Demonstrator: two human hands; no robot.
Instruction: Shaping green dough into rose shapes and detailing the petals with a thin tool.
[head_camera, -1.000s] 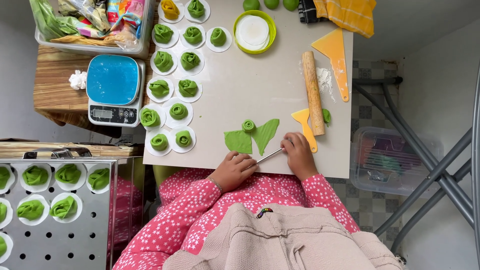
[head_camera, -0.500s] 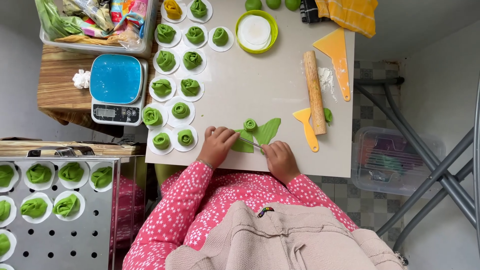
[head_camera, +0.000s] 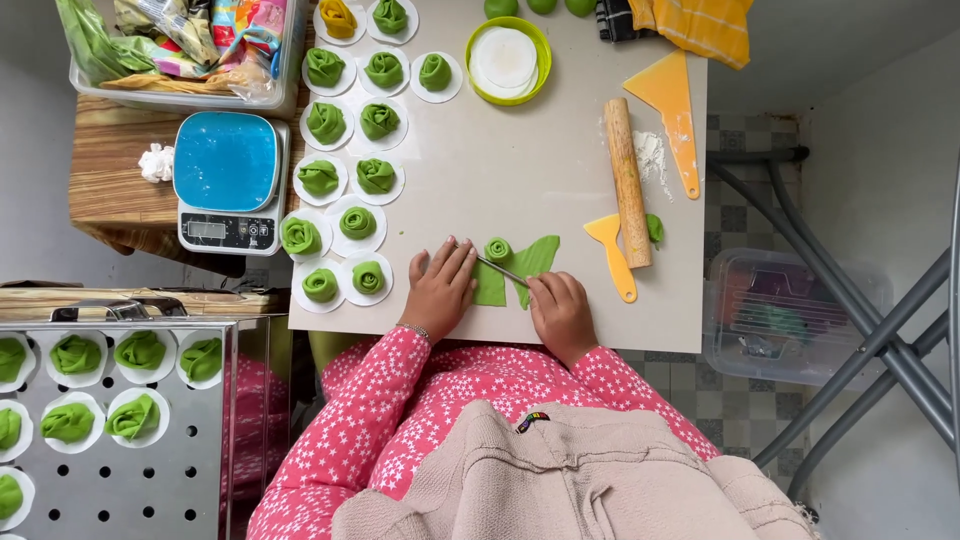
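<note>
A flat piece of green dough (head_camera: 520, 268) lies near the front edge of the pale table (head_camera: 530, 170), with a small rolled green dough bud (head_camera: 497, 249) on it. My left hand (head_camera: 440, 290) lies flat with fingers spread on the left part of the dough. My right hand (head_camera: 560, 312) grips a thin metal stick (head_camera: 500, 270) whose tip reaches across the dough under the bud. Both sleeves are pink with white stars.
Several green dough roses (head_camera: 358, 222) on white paper rounds fill the table's left side. A wooden rolling pin (head_camera: 627, 180), two yellow scrapers (head_camera: 612, 250), a green-rimmed bowl (head_camera: 508, 60), a blue-topped scale (head_camera: 228, 180) and a steamer tray (head_camera: 110, 420) with more roses surround.
My left hand has moved from the table's front edge onto the dough. My right hand has shifted left with the stick, which now crosses the dough.
</note>
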